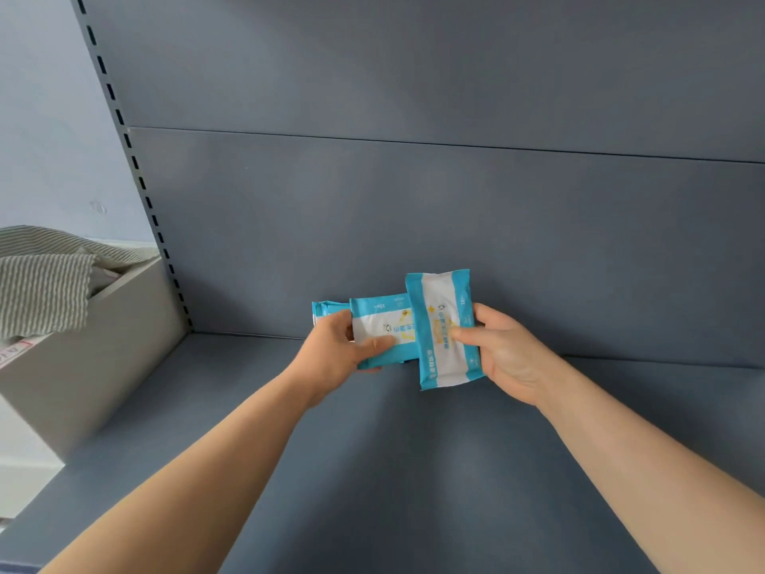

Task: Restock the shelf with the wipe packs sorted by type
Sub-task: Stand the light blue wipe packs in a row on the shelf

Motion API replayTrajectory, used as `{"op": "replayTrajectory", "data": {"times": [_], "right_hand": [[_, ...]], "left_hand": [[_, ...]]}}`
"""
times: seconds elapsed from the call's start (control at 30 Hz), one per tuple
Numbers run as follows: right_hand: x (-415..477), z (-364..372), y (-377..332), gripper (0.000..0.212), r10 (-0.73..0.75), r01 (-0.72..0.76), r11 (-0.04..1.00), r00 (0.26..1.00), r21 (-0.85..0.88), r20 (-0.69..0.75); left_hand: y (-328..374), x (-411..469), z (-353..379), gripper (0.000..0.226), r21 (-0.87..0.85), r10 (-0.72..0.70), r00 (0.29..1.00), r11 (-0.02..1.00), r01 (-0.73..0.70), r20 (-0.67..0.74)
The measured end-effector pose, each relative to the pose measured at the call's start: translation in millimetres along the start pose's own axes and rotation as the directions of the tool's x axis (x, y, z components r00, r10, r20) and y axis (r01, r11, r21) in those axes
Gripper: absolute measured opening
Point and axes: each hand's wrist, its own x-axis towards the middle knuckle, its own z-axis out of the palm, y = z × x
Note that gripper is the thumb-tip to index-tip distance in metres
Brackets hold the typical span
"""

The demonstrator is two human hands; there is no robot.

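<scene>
1. A person is reaching both bare arms over a dark blue shelf (372,470), holding blue-and-white wipe packs close to the back panel (414,221). Whether the packs are touching the shelf cannot be told from this view.
2. The left hand (337,350) is gripping a sideways pack (385,321), with the thumb lying across its printed face and the fingers curled out of sight behind it. The edge of a third pack (325,310) is showing just behind it, apparently in the same grip.
3. The right hand (503,354) is pinching an upright pack (443,329), thumb on the front and fingers wrapped round its right edge. This pack is overlapping the right end of the sideways one.
4. All visible packs are carrying the same colours, so they are likely one type.
5. The packs are looking light and soft, a glossy film over a yielding stack of wipes. That film is probably slippery, so a hold across the flat faces should serve better than one on the crimped end seals.
6. A cardboard box (103,358) with a striped cloth (41,292) draped over it is sitting beside the shelf on the left.
</scene>
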Motion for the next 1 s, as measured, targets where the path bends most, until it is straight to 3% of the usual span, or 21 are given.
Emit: {"op": "replayTrajectory", "data": {"times": [0.1,0.23,0.27,0.33,0.43,0.53,0.6,0.7,0.77,0.83,0.9,1.0], "right_hand": [[3.3,1.9,2.8,0.024,-0.006,-0.001,0.995,0.998,-0.101,-0.068],[2.9,-8.6,4.0,0.02,-0.011,-0.029,0.978,0.982,-0.208,-0.191],[1.9,-10.0,3.9,0.02,-0.008,-0.036,0.974,0.981,-0.223,-0.193],[1.0,-10.3,3.5,0.021,-0.003,-0.045,0.966,0.982,-0.253,-0.188],[3.1,-7.6,3.5,0.019,0.011,-0.066,0.957,0.981,-0.282,-0.194],[5.3,-6.6,4.2,0.027,0.051,-0.1,0.956,0.982,-0.276,-0.181],[5.4,-7.1,4.6,0.034,0.074,-0.113,0.954,0.986,-0.276,-0.151],[6.1,-8.6,6.4,0.043,0.093,-0.118,0.956,0.99,-0.267,-0.106],[7.3,-9.8,7.9,0.05,0.082,-0.103,0.957,0.993,-0.269,-0.09],[8.1,-11.2,6.7,0.049,0.055,-0.081,0.96,0.993,-0.267,-0.105],[9.6,-14.0,4.8,0.04,0.033,-0.06,0.976,0.991,-0.21,-0.133],[10.6,-13.3,4.0,0.018,0.038,-0.053,0.994,0.986,-0.091,-0.16]], "left_hand": [[-2.6,-1.7,-11.3,0.027,-0.144,-0.053,0.997,0.989,0.045,-0.056],[-7.0,-3.7,-36.1,0.03,-0.301,-0.055,0.974,0.954,-0.015,-0.222],[-7.7,-3.5,-39.9,0.032,-0.231,-0.022,0.962,0.972,-0.043,-0.272],[-9.1,-3.0,-42.1,0.039,0.08,0.108,0.926,0.993,-0.084,-0.362],[-14.8,-1.2,-36.9,0.035,0.426,0.29,0.9,0.895,-0.135,-0.325],[-23.5,-1.5,-35.3,0.048,0.781,0.253,0.961,0.621,-0.071,-0.114],[-26.5,-2.6,-39.3,0.066,0.861,0.151,0.988,0.502,-0.086,0.01],[-20.9,-1.4,-45.5,0.071,0.828,0.088,0.993,0.548,-0.119,0.084],[-17.8,3.6,-48.1,0.065,0.78,0.154,0.985,0.607,-0.153,0.074],[-16.6,9.6,-47.9,0.055,0.662,0.233,0.971,0.736,-0.14,-0.054],[-17.9,15.3,-46.4,0.043,0.498,0.226,0.944,0.863,-0.081,-0.239],[-26.4,22.1,-45.4,0.035,0.459,0.174,0.906,0.888,0.025,-0.386]]}}
